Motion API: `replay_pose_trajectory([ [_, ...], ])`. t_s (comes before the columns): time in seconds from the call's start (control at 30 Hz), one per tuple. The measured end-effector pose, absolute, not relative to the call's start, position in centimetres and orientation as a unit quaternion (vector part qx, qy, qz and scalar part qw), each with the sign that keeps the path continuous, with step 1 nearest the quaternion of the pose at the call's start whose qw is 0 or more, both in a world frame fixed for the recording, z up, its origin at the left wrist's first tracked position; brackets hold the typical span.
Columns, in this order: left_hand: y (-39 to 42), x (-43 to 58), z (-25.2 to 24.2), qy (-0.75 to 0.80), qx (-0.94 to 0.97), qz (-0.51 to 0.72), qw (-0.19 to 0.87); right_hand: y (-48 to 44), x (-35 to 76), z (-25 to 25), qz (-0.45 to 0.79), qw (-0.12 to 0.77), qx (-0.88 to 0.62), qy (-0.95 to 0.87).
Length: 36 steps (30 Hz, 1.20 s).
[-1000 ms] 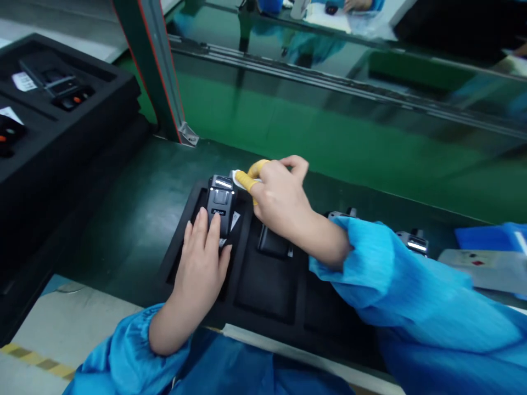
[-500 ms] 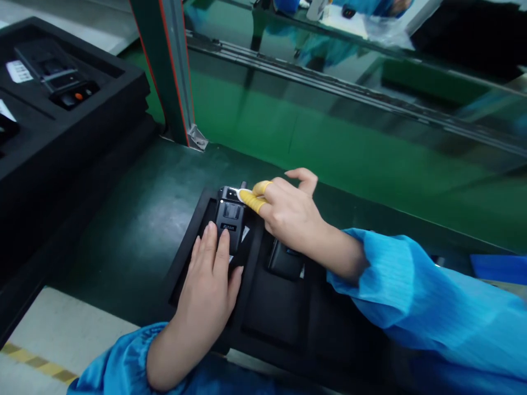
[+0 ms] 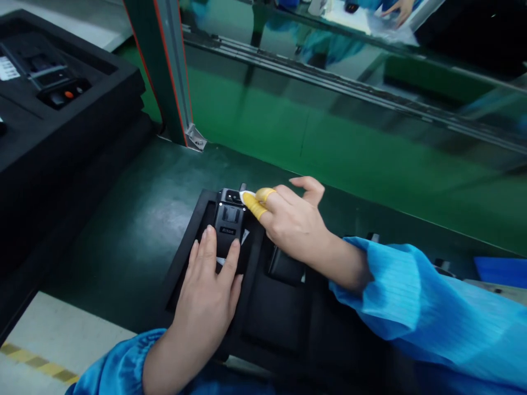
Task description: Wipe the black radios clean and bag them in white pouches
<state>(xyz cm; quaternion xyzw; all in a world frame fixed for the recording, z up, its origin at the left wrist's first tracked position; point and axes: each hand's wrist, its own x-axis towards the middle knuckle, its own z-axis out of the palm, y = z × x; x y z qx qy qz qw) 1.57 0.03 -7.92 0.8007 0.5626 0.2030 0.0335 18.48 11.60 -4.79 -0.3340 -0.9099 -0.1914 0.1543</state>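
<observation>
**Operator:** What does the head camera show around me?

**Spotter:** You look down on a dark green mat [image 3: 135, 219]. A green conveyor belt [image 3: 329, 137] runs beyond a metal post [image 3: 164, 71], and a stack of black trays [image 3: 82, 109] stands at your left. Far across the belt, another person's hand [image 3: 397, 8] rests on a sheet.

**Operator:** And my hands?

**Spotter:** Your left hand [image 3: 208, 299] lies flat on the lower half of the black device [image 3: 228, 219], fingers a little apart and gripping nothing. The device sits in the leftmost pocket of the black foam tray [image 3: 185, 241] right in front of you. A second device [image 3: 284, 266] lies in the next pocket, under your right wrist. Your right hand [image 3: 296, 225] has two yellow-capped fingertips [image 3: 257, 203] pinched together on a white scrap [image 3: 247, 196], which touches the device's top end. Its other fingers are loose and spread.

**Operator:** What has changed since a second ago?

**Spotter:** The scrap was off the top right corner then, and now it is down on the top face. Your left fingers have crept up the body. The device has stayed in its pocket, so the work is all at its top end.
</observation>
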Motion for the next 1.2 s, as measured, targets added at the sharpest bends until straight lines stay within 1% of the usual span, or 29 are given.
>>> replay_pose_trajectory([
  [0.1, 0.0, 1.6, -7.9, 0.562, 0.799, 0.207, 0.043, 11.8, 18.1, -4.7, -0.213, 0.167, -0.355, -0.895],
  [0.17, 0.0, 1.6, -7.8, 0.56, 0.801, 0.209, 0.046, 11.9, 17.0, -4.7, -0.22, 0.177, -0.342, -0.896],
  [0.3, 0.0, 1.5, -7.8, 0.557, 0.804, 0.204, 0.051, 12.0, 15.5, -4.8, -0.192, 0.165, -0.312, -0.916],
  [0.4, 0.1, 1.4, -7.7, 0.555, 0.804, 0.206, 0.056, 11.9, 16.4, -4.9, -0.184, 0.16, -0.311, -0.919],
  [0.6, 0.0, 1.6, -7.7, 0.556, 0.801, 0.212, 0.06, 12.1, 18.7, -4.6, -0.237, 0.153, -0.353, -0.892],
  [0.7, 0.0, 1.6, -7.7, 0.556, 0.802, 0.214, 0.055, 12.2, 17.2, -4.6, -0.268, 0.171, -0.362, -0.876],
  [0.87, 0.0, 1.5, -7.8, 0.555, 0.806, 0.2, 0.051, 12.3, 14.1, -5.2, -0.256, 0.198, -0.35, -0.879],
  [1.2, 0.0, 1.4, -7.8, 0.551, 0.806, 0.207, 0.056, 10.6, 16.2, -5.2, -0.306, 0.15, -0.391, -0.855],
])
